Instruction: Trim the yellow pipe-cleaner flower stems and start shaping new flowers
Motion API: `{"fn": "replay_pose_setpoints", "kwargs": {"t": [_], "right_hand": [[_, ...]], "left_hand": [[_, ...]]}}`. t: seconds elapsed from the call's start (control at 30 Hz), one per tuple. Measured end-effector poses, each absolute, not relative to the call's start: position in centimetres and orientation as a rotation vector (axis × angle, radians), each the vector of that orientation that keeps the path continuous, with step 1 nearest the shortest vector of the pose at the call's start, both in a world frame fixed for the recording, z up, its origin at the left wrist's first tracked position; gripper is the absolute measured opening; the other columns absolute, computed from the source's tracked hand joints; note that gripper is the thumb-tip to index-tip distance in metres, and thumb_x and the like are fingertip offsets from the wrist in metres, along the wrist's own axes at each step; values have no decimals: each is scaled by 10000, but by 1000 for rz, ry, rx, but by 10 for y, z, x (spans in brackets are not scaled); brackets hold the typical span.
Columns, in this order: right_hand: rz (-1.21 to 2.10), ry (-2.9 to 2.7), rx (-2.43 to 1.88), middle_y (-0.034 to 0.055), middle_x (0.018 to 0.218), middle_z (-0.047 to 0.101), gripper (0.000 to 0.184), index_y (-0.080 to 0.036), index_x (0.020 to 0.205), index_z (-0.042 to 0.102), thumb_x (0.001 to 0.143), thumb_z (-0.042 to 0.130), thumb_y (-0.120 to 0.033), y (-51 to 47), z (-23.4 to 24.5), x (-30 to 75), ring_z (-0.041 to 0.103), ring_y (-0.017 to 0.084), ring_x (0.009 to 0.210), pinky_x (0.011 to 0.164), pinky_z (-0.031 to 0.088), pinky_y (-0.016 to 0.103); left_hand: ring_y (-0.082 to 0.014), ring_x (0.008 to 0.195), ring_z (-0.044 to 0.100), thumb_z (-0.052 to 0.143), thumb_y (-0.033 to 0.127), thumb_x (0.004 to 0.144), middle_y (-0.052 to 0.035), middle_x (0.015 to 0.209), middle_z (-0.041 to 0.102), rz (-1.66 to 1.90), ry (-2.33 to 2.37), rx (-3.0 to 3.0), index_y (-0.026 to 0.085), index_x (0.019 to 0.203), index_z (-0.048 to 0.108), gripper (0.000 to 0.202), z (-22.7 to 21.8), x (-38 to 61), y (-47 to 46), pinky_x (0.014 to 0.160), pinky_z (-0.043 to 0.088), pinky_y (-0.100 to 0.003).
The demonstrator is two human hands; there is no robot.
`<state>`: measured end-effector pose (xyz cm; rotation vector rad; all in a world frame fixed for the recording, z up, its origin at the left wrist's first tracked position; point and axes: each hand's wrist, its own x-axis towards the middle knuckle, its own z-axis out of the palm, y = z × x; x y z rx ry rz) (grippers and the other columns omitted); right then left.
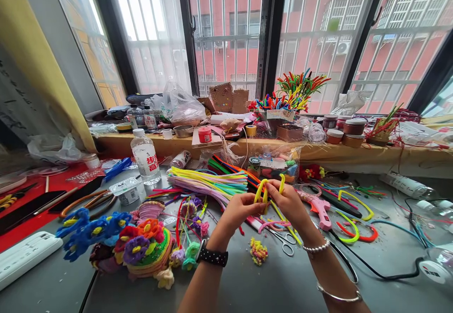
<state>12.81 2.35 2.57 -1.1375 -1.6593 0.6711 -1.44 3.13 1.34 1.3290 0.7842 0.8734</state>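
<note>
A yellow pipe cleaner (pixel 262 191), bent into loops, is held up between my two hands above the grey table. My left hand (pixel 241 210) pinches the looped part from the left. From the right, my right hand (pixel 285 201) grips the same pipe cleaner, and one end curls up above its fingers. Just below lie the scissors (pixel 286 243) and a small yellow and pink fuzzy cluster (pixel 258 251). A bundle of pastel pipe cleaners (pixel 208 181) spreads behind my left hand. To the right of my right hand rests a pink glue gun (pixel 319 208).
Fuzzy flowers (pixel 136 249) stand at left, near a white power strip (pixel 30 256). A clear bottle (pixel 146 157) rises behind them. The glue gun's black cable (pixel 375 271) crosses the right side. Jars (pixel 354 127) and a box of colourful stems (pixel 279 114) line the windowsill.
</note>
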Motion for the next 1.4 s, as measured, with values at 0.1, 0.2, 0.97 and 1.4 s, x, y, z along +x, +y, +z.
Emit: {"fn": "replay_pose_setpoints", "kwargs": {"t": [0.1,0.2,0.97,1.4], "right_hand": [[575,-1683,-1153,44,678,555,297,-135,779,547,817,336,-340,25,23,126,503,146,617,574,396,239],[465,-1676,-1160,44,682,554,296,-149,747,542,822,336,-347,24,22,123,510,147,622,584,398,239],[623,-1730,-1183,30,647,589,286,-146,742,580,796,376,-338,20,28,127,543,150,642,579,410,225],[714,-1547,-1117,49,793,577,388,-150,956,508,804,319,-453,22,30,131,534,135,663,560,414,229]], "left_hand": [[-74,525,468,675,327,524,-5,592,556,866,794,1302,90,708,605,308,12,-14,32,539,354,-195],[-70,497,462,684,334,506,10,568,542,862,795,1296,98,681,589,309,11,-13,33,517,347,-194],[-126,670,532,663,358,534,-23,702,598,908,783,1382,109,746,602,333,13,-15,32,642,383,-224],[-4,358,205,519,505,640,88,482,298,903,683,1240,136,730,469,383,10,-11,33,368,139,-183]]}}
